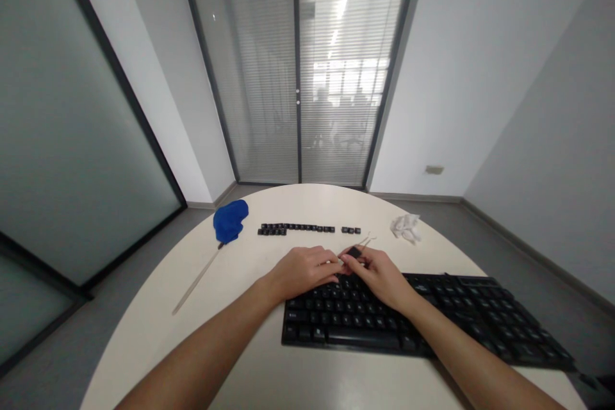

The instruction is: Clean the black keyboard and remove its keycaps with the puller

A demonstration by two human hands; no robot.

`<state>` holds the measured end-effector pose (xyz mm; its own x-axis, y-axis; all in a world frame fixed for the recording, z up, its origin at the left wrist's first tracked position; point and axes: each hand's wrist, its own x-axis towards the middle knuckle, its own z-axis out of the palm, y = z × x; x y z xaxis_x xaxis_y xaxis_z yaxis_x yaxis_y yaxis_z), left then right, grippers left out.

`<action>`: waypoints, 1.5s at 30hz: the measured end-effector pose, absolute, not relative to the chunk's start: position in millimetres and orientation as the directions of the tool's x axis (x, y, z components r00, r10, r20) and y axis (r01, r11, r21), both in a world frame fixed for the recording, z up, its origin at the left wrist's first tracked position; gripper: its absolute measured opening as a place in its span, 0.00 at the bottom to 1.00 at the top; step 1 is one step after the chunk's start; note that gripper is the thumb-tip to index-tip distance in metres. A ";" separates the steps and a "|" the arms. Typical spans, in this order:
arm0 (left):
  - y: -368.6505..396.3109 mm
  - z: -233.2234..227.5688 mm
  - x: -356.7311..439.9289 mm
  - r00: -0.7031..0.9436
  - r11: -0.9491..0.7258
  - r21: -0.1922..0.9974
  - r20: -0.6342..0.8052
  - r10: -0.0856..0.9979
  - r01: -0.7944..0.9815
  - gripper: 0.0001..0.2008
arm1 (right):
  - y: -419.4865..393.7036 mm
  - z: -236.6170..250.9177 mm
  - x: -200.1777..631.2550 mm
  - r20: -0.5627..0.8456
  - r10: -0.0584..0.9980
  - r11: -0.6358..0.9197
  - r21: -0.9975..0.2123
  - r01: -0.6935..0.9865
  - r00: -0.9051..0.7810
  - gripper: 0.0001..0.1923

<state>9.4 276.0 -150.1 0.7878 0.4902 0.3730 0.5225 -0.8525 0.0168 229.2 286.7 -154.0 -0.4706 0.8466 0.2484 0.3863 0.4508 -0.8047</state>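
A black keyboard (432, 320) lies on the round white table (158, 320) in front of me. My left hand (302, 269) rests palm-down on the keyboard's upper left keys. My right hand (379, 272) is just to its right, fingers pinched around a thin wire key puller (366, 244) with a black keycap (354, 252) at its tip. Both hands nearly touch above the top key row. A row of removed black keycaps (295, 229) lies on the table beyond my hands.
A blue cleaning cloth (230, 220) on a thin stick (196, 280) lies at the left. Crumpled white tissue (406, 227) sits at the far right of the table. Glass partitions and a blind-covered door stand behind.
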 end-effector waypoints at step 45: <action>335.0 -188.7 -59.0 0.213 -0.325 0.150 0.497 0.841 0.934 0.06 | 288.1 -159.9 227.7 0.196 0.880 0.411 -0.772 0.485 -0.433 0.16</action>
<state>-59.0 335.0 -188.7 0.2132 0.8412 0.4969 0.9338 -0.3251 0.1496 227.7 288.1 -159.9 -0.4328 0.8799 0.1963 0.4846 0.4107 -0.7723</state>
